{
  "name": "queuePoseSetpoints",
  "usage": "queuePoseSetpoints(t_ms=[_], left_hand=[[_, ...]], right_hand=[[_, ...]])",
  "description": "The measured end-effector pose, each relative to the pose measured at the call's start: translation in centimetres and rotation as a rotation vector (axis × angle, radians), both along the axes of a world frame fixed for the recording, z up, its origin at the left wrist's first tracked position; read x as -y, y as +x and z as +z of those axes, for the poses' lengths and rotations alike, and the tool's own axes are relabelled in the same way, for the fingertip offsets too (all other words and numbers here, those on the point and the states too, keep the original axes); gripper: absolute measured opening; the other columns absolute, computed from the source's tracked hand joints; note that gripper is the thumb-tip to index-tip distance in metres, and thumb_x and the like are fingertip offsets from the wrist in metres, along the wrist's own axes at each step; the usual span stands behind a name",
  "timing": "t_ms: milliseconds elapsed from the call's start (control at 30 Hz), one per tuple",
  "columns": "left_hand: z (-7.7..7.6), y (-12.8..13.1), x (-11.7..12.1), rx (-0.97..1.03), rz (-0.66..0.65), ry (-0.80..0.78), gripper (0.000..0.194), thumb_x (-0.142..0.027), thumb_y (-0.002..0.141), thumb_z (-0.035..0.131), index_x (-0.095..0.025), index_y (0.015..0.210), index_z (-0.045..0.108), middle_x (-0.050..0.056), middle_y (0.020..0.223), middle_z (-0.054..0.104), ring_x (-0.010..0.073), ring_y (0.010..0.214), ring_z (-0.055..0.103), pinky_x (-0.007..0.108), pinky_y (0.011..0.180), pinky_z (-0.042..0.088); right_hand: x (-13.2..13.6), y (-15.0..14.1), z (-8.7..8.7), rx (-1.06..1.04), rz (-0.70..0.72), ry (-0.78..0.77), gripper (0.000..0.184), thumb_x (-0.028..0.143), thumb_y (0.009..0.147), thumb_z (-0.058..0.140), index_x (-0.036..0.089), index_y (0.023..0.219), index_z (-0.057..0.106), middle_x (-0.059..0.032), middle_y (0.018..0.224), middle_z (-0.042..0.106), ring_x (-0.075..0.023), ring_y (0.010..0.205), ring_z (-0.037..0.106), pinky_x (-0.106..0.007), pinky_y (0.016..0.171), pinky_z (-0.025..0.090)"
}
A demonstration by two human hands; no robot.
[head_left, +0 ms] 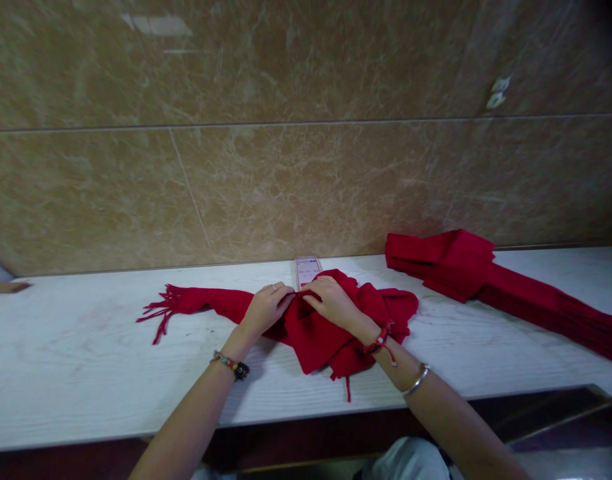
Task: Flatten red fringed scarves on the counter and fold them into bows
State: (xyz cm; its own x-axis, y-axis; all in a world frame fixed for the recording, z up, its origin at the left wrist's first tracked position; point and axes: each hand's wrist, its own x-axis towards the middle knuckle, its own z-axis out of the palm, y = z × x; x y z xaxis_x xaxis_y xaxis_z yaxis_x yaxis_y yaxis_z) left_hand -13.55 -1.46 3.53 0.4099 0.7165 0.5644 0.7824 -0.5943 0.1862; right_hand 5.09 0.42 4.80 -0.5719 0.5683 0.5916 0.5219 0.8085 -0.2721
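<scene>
A red scarf lies bunched on the white table in front of me, its fringed end stretched out to the left. My left hand is closed on the cloth at the middle of the scarf, fingertips pinching an edge. Just beside it, my right hand pinches the same raised edge from the right. The two hands nearly meet there. Loose folds spread under and to the right of my right hand, and a short strand hangs toward the table's front edge.
Several folded red scarves lie in a stack at the right, against the tiled wall. Behind my hands is a phone with a lit screen. A brown block sits at the far left of the white table.
</scene>
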Motion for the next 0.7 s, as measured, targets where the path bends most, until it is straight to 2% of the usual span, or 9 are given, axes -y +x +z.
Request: queuePoseSetpoints(t_ms=[100,233,300,400,467,567,633,700], left_hand=[[0.0,-0.3,-0.4,0.0,0.02,-0.035,0.015,-0.02,0.084,0.042,-0.017,0.087,0.057,0.006,0.083,0.061,0.0177,0.081,0.055,0.032,0.077,0.044],[-0.1,-0.4,-0.6,0.085,0.069,-0.084,0.018,-0.01,0.08,0.041,-0.018,0.088,0.055,0.005,0.088,0.061,0.0169,0.086,0.055,0.032,0.08,0.044],[-0.1,-0.3,-0.4,0.122,0.082,-0.069,0.019,-0.01,0.08,0.04,-0.018,0.089,0.055,0.005,0.09,0.061,0.0164,0.087,0.055,0.031,0.081,0.044],[-0.1,0.1,-0.2,0.097,0.05,-0.038,0.018,-0.014,0.083,0.039,-0.017,0.091,0.055,0.006,0.089,0.061,0.0167,0.085,0.056,0.031,0.079,0.044],[-0.2,0.3,-0.1,0.054,0.027,-0.032,0.017,-0.017,0.085,0.039,-0.017,0.09,0.055,0.006,0.087,0.06,0.0171,0.082,0.056,0.03,0.076,0.045],[-0.4,0.5,-0.1,0.044,0.019,-0.009,0.015,-0.019,0.085,0.04,-0.017,0.089,0.055,0.006,0.085,0.061,0.0164,0.077,0.056,0.029,0.072,0.046],[-0.4,0.5,-0.2,0.069,0.036,0.025,0.015,-0.021,0.086,0.04,-0.018,0.088,0.055,0.005,0.083,0.061,0.0156,0.076,0.057,0.028,0.071,0.046],[-0.4,0.4,-0.3,0.09,0.059,0.063,0.015,-0.022,0.086,0.04,-0.018,0.086,0.055,0.004,0.081,0.061,0.0152,0.074,0.057,0.028,0.071,0.046]], right_hand=[[-0.5,0.6,0.1,-0.006,-0.058,-0.029,0.014,0.012,0.076,0.051,0.015,0.084,0.062,-0.0075,0.084,0.064,-0.0192,0.084,0.056,-0.032,0.081,0.041],[-0.9,1.2,0.4,-0.012,-0.087,-0.05,0.023,0.001,0.069,0.046,0.014,0.08,0.061,-0.0075,0.084,0.062,-0.0185,0.083,0.055,-0.031,0.079,0.042],[-0.8,1.2,0.6,-0.046,-0.043,-0.053,0.031,-0.004,0.065,0.041,0.014,0.079,0.061,-0.0087,0.09,0.061,-0.0178,0.087,0.054,-0.029,0.081,0.043],[-0.1,0.8,0.9,-0.119,0.09,-0.103,0.04,-0.007,0.064,0.038,0.014,0.089,0.061,-0.0078,0.098,0.061,-0.0163,0.096,0.053,-0.029,0.088,0.04],[0.3,0.4,1.1,-0.173,0.134,-0.185,0.038,-0.002,0.069,0.042,0.014,0.1,0.058,-0.0069,0.1,0.063,-0.0153,0.096,0.055,-0.029,0.089,0.041],[0.8,-0.2,1.0,-0.241,0.105,-0.279,0.032,0.017,0.077,0.053,0.012,0.109,0.055,-0.0093,0.1,0.064,-0.0161,0.09,0.058,-0.03,0.084,0.044],[0.7,-0.4,0.7,-0.245,0.084,-0.29,0.04,0.027,0.075,0.059,0.011,0.111,0.054,-0.0107,0.102,0.063,-0.0175,0.09,0.059,-0.03,0.082,0.045],[0.5,-0.6,0.4,-0.235,0.05,-0.272,0.042,0.029,0.072,0.062,0.012,0.11,0.055,-0.0102,0.102,0.063,-0.0183,0.09,0.059,-0.031,0.082,0.045]])
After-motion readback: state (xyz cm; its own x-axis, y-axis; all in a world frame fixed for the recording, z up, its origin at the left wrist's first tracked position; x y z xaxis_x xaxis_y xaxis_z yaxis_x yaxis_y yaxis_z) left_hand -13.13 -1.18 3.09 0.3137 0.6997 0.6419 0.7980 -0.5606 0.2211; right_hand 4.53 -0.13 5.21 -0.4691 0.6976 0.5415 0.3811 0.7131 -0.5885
